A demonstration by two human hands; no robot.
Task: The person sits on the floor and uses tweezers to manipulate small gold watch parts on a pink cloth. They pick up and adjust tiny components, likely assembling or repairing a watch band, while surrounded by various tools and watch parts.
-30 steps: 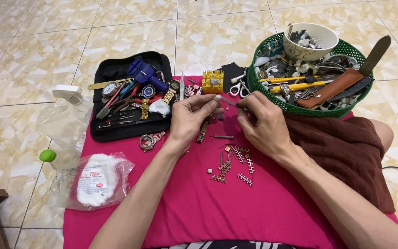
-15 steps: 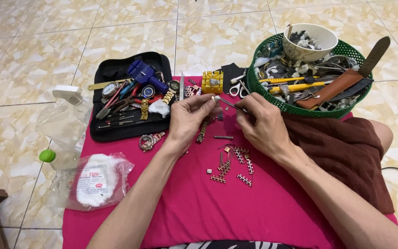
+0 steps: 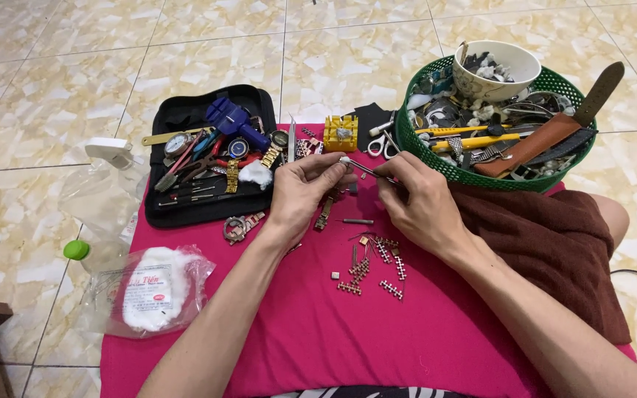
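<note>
At centre of the pink cloth [image 3: 318, 339], both hands meet over the watch parts. Left hand [image 3: 300, 195], grip closed: thumb and fingers pinch a small metal part [image 3: 345, 160]. Right hand [image 3: 422, 203], grip closed on a thin metal tool [image 3: 369, 169]; its tip touches the small metal part at the left fingertips.

Containers:
- Green mesh basket [image 3: 436, 158] at 2 o'clock of the hands, packed: white bowl [image 3: 495, 70] holding small grey bits, yellow-handled tools [image 3: 466, 140], brown leather strap [image 3: 547, 136] leaning out over the rim toward 2 o'clock, mixed metal bands.
- Black zip case [image 3: 186, 214] at 10 o'clock, lying open: blue plastic tool [image 3: 231, 121], watch faces, gold bracelet piece, pliers, thin drivers, white wad.
- Yellow block [image 3: 340, 133] at 12 o'clock, just beyond the fingertips; scissors [image 3: 383, 144] beside it, between block and basket.

Packages:
- Clear plastic bag [image 3: 149, 287] at 8 o'clock, half on the cloth edge, holds a round white cotton pad; red print on the film.
- Clear spray bottle [image 3: 105, 199] lying on the floor at 9 o'clock, white trigger head; small green cap [image 3: 77, 250] just below it.

Loose bracelet links [image 3: 377, 265] lie scattered on the cloth at 6 o'clock of the hands, plus one pin [image 3: 357, 221] just under them. Metal watch clasp piece [image 3: 241, 227] sits at the case's lower edge. Brown towel [image 3: 547, 250] covers the right knee at 4 o'clock.
</note>
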